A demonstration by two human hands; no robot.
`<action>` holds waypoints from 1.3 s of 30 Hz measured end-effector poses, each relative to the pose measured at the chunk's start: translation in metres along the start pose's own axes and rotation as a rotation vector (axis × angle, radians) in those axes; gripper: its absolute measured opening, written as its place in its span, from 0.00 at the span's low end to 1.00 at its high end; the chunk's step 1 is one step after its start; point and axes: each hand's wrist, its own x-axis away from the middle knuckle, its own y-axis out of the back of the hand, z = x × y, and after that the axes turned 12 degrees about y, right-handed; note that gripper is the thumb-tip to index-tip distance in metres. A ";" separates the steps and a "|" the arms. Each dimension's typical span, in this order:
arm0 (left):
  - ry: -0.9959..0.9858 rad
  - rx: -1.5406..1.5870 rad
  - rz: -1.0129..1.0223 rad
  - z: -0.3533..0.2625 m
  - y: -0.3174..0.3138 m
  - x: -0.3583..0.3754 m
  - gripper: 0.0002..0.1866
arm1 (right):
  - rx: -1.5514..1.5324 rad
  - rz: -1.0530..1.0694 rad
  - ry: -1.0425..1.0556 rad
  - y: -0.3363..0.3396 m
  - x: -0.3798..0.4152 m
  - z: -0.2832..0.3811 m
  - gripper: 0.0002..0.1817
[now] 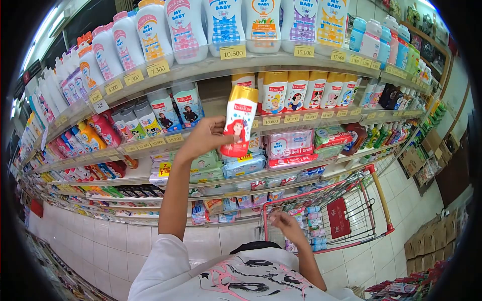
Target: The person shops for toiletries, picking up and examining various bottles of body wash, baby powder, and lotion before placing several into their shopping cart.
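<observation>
Red-and-white shampoo bottle (240,121) (gold cap up) is clasped in the left hand (205,138) before the shelf (211,67), masking packets behind; right hand (286,224), fingers loosely curled and empty, hovers below near the red cart (346,210)

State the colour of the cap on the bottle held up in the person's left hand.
Gold-yellow: the cap tops the white and red bottle in the left hand, seen in the head view.

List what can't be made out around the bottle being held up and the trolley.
- Bottle, head view: small print too small to read; left hand covers its lower left edge.
- Right hand: blurred; unclear whether it holds anything.
- Trolley: near end hidden behind the right hand; its bottles too small to read.
</observation>
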 end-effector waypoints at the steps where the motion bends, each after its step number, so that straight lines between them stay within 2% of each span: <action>1: -0.016 -0.032 -0.024 0.004 -0.005 0.005 0.24 | -0.077 -0.052 0.113 0.004 -0.011 0.015 0.16; 2: -0.015 -0.034 -0.027 0.004 -0.009 0.006 0.24 | -0.154 -0.105 0.226 0.007 -0.024 0.040 0.15; 4: -0.174 -0.055 -0.160 -0.001 -0.019 0.008 0.24 | -0.027 -0.222 0.406 0.011 -0.049 0.110 0.16; 6: -0.192 -0.106 -0.200 -0.014 -0.021 0.003 0.23 | 0.013 -0.223 0.529 0.015 -0.069 0.174 0.16; 7: -0.282 -0.159 -0.256 -0.016 -0.018 -0.006 0.22 | 0.011 -0.221 0.524 0.013 -0.076 0.199 0.16; 8: -0.372 -0.213 -0.314 -0.018 -0.014 -0.014 0.22 | -0.039 -0.206 0.605 0.010 -0.082 0.221 0.16; 9: -0.366 -0.218 -0.321 -0.018 -0.012 -0.021 0.21 | -0.089 -0.189 0.688 0.006 -0.085 0.231 0.15; 12: -0.365 -0.167 -0.347 -0.006 -0.009 -0.040 0.20 | -0.053 -0.117 0.678 -0.006 -0.089 0.225 0.15; 14: -0.366 -0.159 -0.320 0.002 -0.007 -0.046 0.19 | -0.132 -0.113 0.657 -0.017 -0.083 0.213 0.13; 16: -0.354 -0.308 -0.287 0.010 -0.004 -0.050 0.21 | -0.015 -0.007 0.545 -0.020 -0.078 0.194 0.13; 17: -0.353 -0.310 -0.286 0.016 -0.002 -0.054 0.21 | 0.020 0.001 0.579 -0.022 -0.075 0.190 0.12; 20: -0.306 -0.370 -0.279 0.028 0.005 -0.065 0.22 | -0.021 0.024 0.477 -0.020 -0.065 0.179 0.13; 25: -0.133 -0.203 -0.197 0.020 0.009 -0.064 0.27 | -0.014 -0.014 0.439 -0.008 -0.055 0.164 0.13; 28: -0.085 -0.241 -0.153 0.019 0.017 -0.068 0.29 | -0.069 -0.027 0.386 -0.005 -0.053 0.162 0.13; 32: -0.052 -0.194 -0.140 0.015 0.019 -0.072 0.28 | -0.100 -0.042 0.344 -0.007 -0.051 0.158 0.13; 34: -0.048 -0.348 -0.210 0.004 0.014 -0.068 0.27 | -0.055 -0.037 0.338 -0.008 -0.047 0.150 0.14; 39: -0.059 -0.258 -0.189 0.002 0.006 -0.073 0.24 | 0.003 -0.017 0.286 -0.005 -0.039 0.124 0.13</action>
